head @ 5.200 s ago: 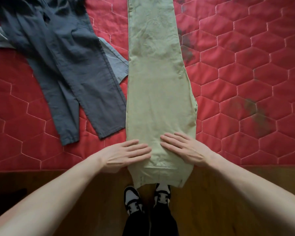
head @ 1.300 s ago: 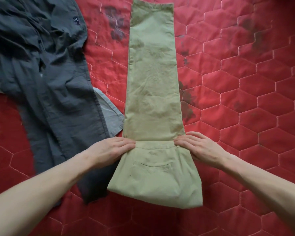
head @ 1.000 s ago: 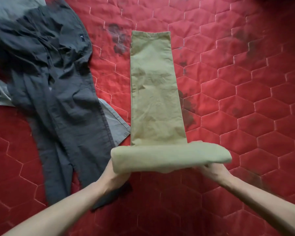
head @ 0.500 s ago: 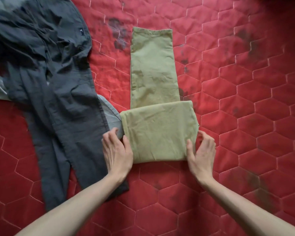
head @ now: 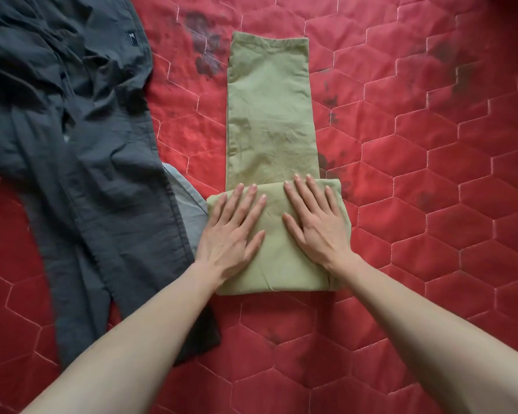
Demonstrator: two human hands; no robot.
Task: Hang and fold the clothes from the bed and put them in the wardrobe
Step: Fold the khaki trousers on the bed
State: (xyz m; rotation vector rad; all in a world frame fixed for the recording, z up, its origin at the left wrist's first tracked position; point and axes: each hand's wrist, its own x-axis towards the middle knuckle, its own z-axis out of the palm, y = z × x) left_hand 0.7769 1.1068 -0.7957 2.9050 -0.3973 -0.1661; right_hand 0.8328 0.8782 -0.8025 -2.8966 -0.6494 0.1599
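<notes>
Olive-green trousers (head: 269,115) lie lengthwise on the red quilted bed (head: 431,204), their near end folded into a thick block while the legs stretch away from me. My left hand (head: 232,231) rests flat on the left half of that block, fingers spread. My right hand (head: 316,222) presses flat on the right half, its fingertips at the fold's far edge. Neither hand grips the cloth. Dark grey trousers (head: 81,144) lie crumpled to the left, one leg running under my left forearm.
A light grey garment (head: 189,204) peeks out between the dark trousers and the green fold. Dark stains mark the quilt near the green trousers' far end (head: 205,55). The quilt extends to the right and toward me.
The waist end was folded up twice over the legs. Since half a second ago, both hands moved from the sides of the folded block onto its top and now press it flat.
</notes>
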